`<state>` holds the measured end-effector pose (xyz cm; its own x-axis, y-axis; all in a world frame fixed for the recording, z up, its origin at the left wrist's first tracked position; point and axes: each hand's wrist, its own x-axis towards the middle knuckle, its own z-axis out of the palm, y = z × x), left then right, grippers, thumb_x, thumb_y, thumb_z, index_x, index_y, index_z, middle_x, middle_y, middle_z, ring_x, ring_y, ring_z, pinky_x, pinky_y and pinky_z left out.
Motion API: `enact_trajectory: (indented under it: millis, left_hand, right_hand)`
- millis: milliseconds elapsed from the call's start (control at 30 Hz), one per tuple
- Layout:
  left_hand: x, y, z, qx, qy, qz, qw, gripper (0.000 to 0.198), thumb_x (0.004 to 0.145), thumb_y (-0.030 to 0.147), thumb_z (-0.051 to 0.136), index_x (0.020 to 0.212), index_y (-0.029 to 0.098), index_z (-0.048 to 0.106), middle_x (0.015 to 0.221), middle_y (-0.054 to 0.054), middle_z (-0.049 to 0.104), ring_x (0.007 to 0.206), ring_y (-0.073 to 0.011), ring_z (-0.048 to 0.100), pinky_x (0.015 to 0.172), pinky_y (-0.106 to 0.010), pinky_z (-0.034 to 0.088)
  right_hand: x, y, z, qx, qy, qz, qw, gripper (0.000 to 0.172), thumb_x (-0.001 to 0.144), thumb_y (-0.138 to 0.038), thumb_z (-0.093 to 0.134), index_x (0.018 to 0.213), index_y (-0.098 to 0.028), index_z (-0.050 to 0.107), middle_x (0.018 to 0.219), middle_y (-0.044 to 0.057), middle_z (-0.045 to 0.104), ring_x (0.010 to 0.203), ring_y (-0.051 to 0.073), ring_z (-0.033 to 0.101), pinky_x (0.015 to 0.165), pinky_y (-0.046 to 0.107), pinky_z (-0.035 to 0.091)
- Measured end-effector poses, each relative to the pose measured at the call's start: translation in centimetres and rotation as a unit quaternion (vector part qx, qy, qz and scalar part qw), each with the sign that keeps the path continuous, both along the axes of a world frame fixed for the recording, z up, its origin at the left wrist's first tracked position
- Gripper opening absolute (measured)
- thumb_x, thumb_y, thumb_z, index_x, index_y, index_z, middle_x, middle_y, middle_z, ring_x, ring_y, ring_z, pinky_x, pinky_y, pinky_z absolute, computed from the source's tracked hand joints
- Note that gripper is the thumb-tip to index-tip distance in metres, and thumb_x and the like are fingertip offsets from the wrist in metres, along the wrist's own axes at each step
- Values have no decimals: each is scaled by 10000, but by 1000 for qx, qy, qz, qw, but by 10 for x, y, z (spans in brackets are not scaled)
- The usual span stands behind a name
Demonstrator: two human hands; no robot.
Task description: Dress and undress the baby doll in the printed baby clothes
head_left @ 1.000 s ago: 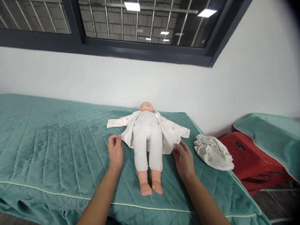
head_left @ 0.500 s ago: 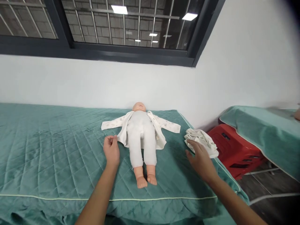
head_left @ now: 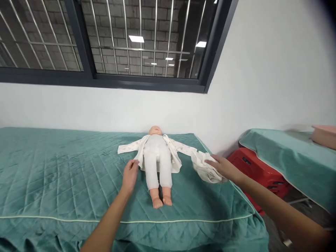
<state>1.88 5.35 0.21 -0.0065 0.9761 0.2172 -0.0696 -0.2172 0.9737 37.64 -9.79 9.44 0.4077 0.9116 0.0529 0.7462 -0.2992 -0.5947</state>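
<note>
A baby doll [head_left: 157, 154] with a white cloth body lies on its back on the green quilted bedspread [head_left: 86, 189], feet toward me. Its arms are in the sleeves of a small white printed baby jacket [head_left: 176, 164], which hangs unfastened at the front. My left hand [head_left: 130, 176] is closed, its fingertips pinching the jacket's lower edge on the left side. To the doll's right, my right hand [head_left: 223, 166] grips a crumpled white baby garment [head_left: 206, 170]; its exact shape is hidden in the folds. That bundle is close to the jacket's right cuff.
A red plastic stool [head_left: 256, 171] stands right of the bed, partly below another green-covered surface [head_left: 283, 150]. On that surface sits a pink object [head_left: 325, 136], cut off by the frame. Behind the bed are a white wall [head_left: 112, 108] and a barred window [head_left: 147, 82].
My right hand has taken hold of the crumpled garment and moved it left, toward the doll's sleeve. My left hand stays at the jacket's edge. The camera view has tilted up.
</note>
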Motion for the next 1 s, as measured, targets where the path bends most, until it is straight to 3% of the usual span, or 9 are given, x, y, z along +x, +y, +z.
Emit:
enact_trajectory:
  millis: [100, 200, 333, 467, 633, 800, 900, 1000]
  left_hand:
    - [5, -43, 39, 40, 18, -146, 988, 284, 854, 464, 583, 907, 192, 645, 728, -6, 607, 682, -147, 582, 623, -260, 471]
    - [9, -90, 82, 116, 45, -243, 962, 372, 799, 389, 678, 1137, 243, 624, 1094, -72, 669, 1027, -218, 627, 843, -333, 520]
    - [0, -124, 125, 124, 22, -237, 963, 414, 808, 413, 684, 1179, 243, 620, 1144, -86, 677, 1074, -260, 635, 884, -377, 534]
    - [-23, -118, 148, 74, -56, -211, 973, 378, 846, 468, 642, 1109, 198, 669, 1134, -83, 705, 1082, -272, 643, 918, -386, 529]
    - [-50, -99, 183, 74, -63, -179, 979, 465, 915, 548, 502, 1083, 177, 725, 1110, -96, 729, 1105, -276, 643, 967, -405, 511]
    - [-51, -98, 224, 195, 60, -225, 953, 303, 867, 270, 620, 1154, 249, 717, 1251, -38, 682, 1201, -243, 599, 1067, -420, 452]
    - [-44, -100, 239, 286, 118, -212, 927, 349, 854, 133, 564, 1139, 257, 722, 1205, -23, 695, 1141, -215, 625, 1031, -400, 483]
    - [-46, -99, 253, 343, 117, -188, 913, 349, 831, 114, 576, 1124, 246, 714, 1158, -35, 686, 1069, -202, 643, 963, -377, 523]
  right_hand:
    - [-57, -4, 32, 31, 268, 70, 960, 426, 848, -571, 559, 1017, -217, 726, 943, 68, 758, 883, 277, 692, 781, 391, 545]
    - [-115, -6, 58, 83, 354, 115, 924, 368, 836, -543, 606, 972, -233, 748, 909, 65, 765, 870, 274, 704, 777, 398, 563]
    - [-166, -2, 82, 149, 401, 137, 894, 375, 851, -542, 593, 980, -227, 750, 918, 73, 767, 901, 281, 706, 772, 404, 573]
    - [-185, 3, 100, 91, 426, 190, 880, 433, 893, -563, 521, 1078, -226, 721, 1001, 73, 756, 949, 274, 695, 820, 404, 567]
    - [-195, 4, 131, 83, 377, 258, 886, 369, 891, -522, 562, 1009, -207, 715, 1041, 71, 733, 1015, 266, 666, 885, 403, 552]
    - [-223, -4, 158, 64, 429, 344, 833, 342, 902, -459, 588, 1156, -231, 595, 1264, 88, 617, 1119, 234, 626, 931, 443, 557]
    - [-237, -4, 163, 113, 388, 332, 852, 451, 785, -307, 754, 1168, -240, 526, 1191, 59, 600, 1047, 190, 641, 897, 399, 576]
    - [-238, 0, 171, 177, 285, 332, 881, 412, 800, -330, 732, 1146, -238, 529, 1006, 15, 608, 840, 140, 632, 721, 323, 586]
